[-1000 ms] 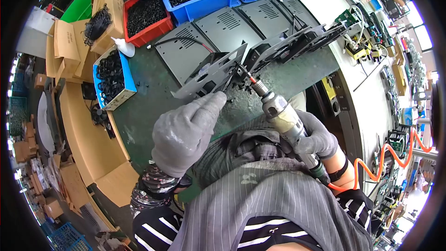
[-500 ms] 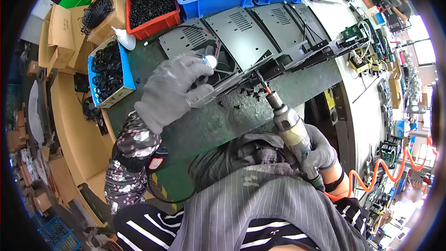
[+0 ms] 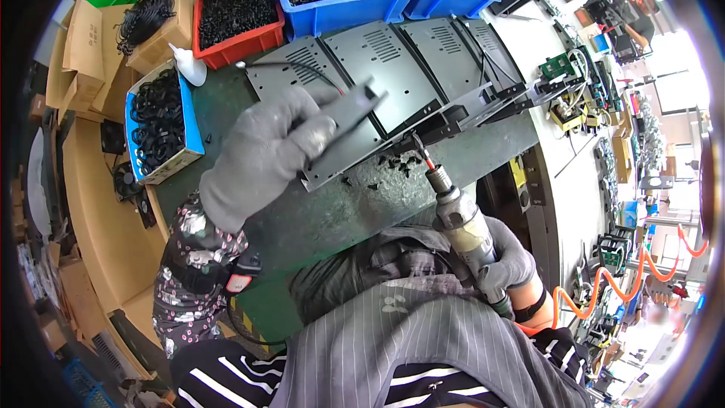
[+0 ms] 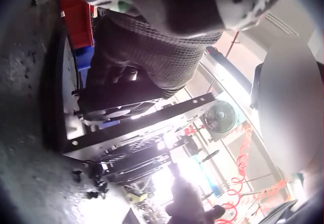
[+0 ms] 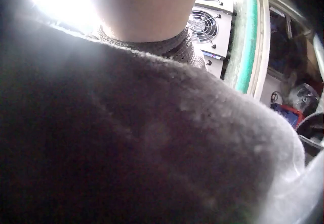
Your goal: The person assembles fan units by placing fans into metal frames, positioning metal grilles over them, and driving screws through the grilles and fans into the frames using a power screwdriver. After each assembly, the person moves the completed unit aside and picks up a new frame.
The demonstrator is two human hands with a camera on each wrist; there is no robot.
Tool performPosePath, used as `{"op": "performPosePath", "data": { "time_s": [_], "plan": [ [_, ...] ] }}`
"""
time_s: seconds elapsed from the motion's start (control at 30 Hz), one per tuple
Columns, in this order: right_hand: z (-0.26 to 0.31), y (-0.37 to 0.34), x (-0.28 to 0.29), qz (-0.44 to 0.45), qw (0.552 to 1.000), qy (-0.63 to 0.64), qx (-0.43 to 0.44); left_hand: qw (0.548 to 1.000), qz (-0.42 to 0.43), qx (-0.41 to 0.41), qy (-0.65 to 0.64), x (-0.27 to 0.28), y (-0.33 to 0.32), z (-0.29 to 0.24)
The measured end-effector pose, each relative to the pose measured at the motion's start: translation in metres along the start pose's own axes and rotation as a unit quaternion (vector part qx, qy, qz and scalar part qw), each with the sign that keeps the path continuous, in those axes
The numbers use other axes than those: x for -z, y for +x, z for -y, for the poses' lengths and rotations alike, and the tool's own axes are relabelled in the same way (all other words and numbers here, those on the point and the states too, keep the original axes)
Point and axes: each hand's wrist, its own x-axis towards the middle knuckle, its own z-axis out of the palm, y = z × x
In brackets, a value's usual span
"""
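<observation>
In the head view my gloved left hand [image 3: 260,147] grips a grey metal panel [image 3: 343,113] at its left end, tilting it over the flat panels. The left wrist view shows the gloved fingers [image 4: 147,51] from the side, above the panel's long drilled edge [image 4: 142,125]. My gloved right hand [image 3: 507,257] is wrapped round an air screwdriver [image 3: 461,215] fed by an orange coiled hose [image 3: 596,291]. Its bit [image 3: 421,149] points up-left at the panels' near edge, close to small black screws [image 3: 400,165]. Mostly glove and forearm fill the right wrist view.
Several slotted grey panels [image 3: 381,49] lie overlapping across the green bench [image 3: 302,215]. Behind them stand a red bin [image 3: 264,38] and a blue bin [image 3: 340,15] of small black parts. A box of black parts [image 3: 189,136] and a white bottle [image 3: 190,66] are at left.
My left hand has moved left and up from the near edge, taking hold of the panel and tilting it. The screwdriver stays in my right hand, its bit slightly farther right and lower.
</observation>
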Motion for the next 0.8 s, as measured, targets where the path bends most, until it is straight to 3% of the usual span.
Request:
{"op": "performPosePath", "data": {
  "time_s": [0.03, 0.13, 0.17, 0.2, 0.33, 0.43, 0.57, 0.7, 0.8],
  "plan": [
    [-0.001, 0.000, 0.005, 0.017, 1.000, -0.001, -0.004, 0.993, 0.032, 0.111, -0.034, 0.001, -0.004, -0.010],
    [0.001, -0.001, -0.001, 0.001, 1.000, 0.007, 0.001, 0.993, 0.011, 0.060, -0.106, -0.012, -0.006, -0.007],
    [0.000, -0.002, -0.001, -0.001, 1.000, 0.015, 0.004, 0.985, 0.042, 0.119, -0.120, -0.006, -0.007, -0.013],
    [0.000, -0.003, -0.002, 0.000, 1.000, 0.012, 0.004, 0.985, 0.041, 0.118, -0.120, -0.003, -0.007, -0.013],
    [0.002, -0.004, -0.004, 0.000, 1.000, 0.005, -0.012, 0.984, 0.085, 0.139, -0.069, 0.001, -0.007, -0.019],
    [0.002, -0.005, -0.010, -0.056, 0.998, 0.003, -0.012, 0.986, 0.103, 0.129, -0.015, 0.003, -0.005, -0.024],
    [0.007, -0.003, -0.011, -0.035, 0.999, 0.007, -0.031, 0.980, 0.137, 0.133, 0.054, 0.006, 0.003, -0.031],
    [0.009, -0.001, -0.011, -0.006, 1.000, 0.024, -0.014, 0.976, 0.129, 0.170, 0.042, 0.004, 0.003, -0.031],
    [0.009, 0.000, -0.004, 0.031, 0.999, -0.008, -0.003, 0.981, 0.126, 0.144, 0.039, 0.002, 0.001, -0.023]
  ]
}}
